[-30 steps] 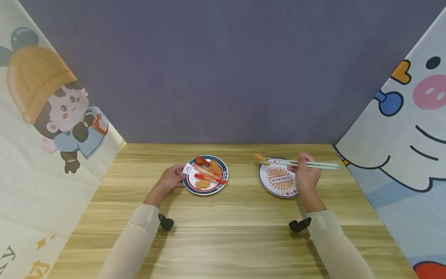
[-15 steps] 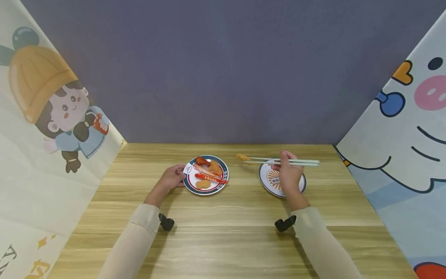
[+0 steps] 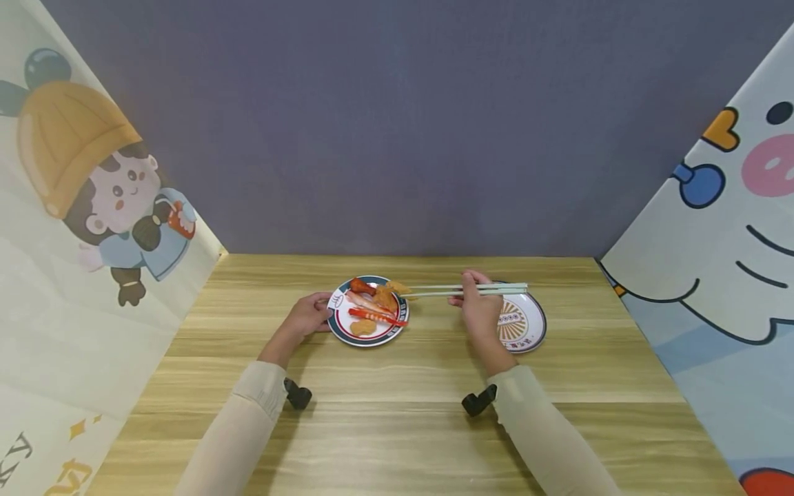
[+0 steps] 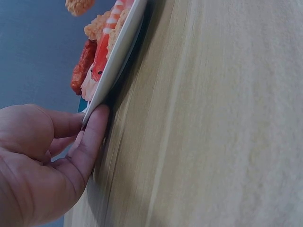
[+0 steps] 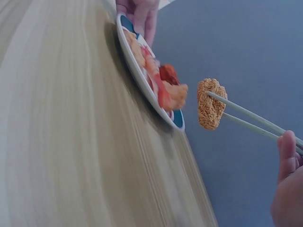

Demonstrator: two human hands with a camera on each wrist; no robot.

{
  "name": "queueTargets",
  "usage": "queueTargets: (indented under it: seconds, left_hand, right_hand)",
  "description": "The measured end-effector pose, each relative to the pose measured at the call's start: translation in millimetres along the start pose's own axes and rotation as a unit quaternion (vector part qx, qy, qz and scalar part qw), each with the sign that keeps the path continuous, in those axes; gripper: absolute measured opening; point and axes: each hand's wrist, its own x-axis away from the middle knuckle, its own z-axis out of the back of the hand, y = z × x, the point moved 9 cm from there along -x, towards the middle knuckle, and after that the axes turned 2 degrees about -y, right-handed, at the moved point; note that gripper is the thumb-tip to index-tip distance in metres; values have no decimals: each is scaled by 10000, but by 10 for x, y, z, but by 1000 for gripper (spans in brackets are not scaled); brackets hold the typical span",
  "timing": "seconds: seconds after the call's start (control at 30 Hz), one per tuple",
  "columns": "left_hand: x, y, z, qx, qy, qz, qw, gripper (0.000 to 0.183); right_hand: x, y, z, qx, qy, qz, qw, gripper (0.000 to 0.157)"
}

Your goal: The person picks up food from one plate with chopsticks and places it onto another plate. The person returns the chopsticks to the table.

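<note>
My left hand (image 3: 307, 315) pinches the left edge of a green-rimmed plate (image 3: 380, 334), thumb above and fingers below in the left wrist view. On this plate lie a red-and-white shrimp (image 3: 376, 316), a pale pink strip (image 3: 355, 300), a reddish-brown piece of meat (image 3: 361, 286) and golden fried pieces (image 3: 363, 328). My right hand (image 3: 479, 310) grips pale green chopsticks (image 3: 505, 288). Between their tips a crumb-coated fried piece (image 5: 211, 105) is pinched, held in the air near the plate's upper right rim. The right wrist view shows it apart from the plate's food.
A second plate (image 3: 527, 324), with a sunburst print, lies on the wooden table (image 3: 397, 413) to the right, partly behind my right hand. A grey panel (image 3: 397, 138) stands at the table's back, with cartoon-printed panels on both sides.
My right hand has moved left with the chopsticks and fried piece, from over the sunburst plate to the green-rimmed plate's right edge. My left hand stays on the rim.
</note>
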Motion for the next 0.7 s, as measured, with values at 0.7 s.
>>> queueTargets:
  seconds: [0.7]
  left_hand:
    - [4,7,-7,-48,-14,-21,10000,49]
  right_hand:
    - [253,334,-731,-40,-546,-444,9975,25]
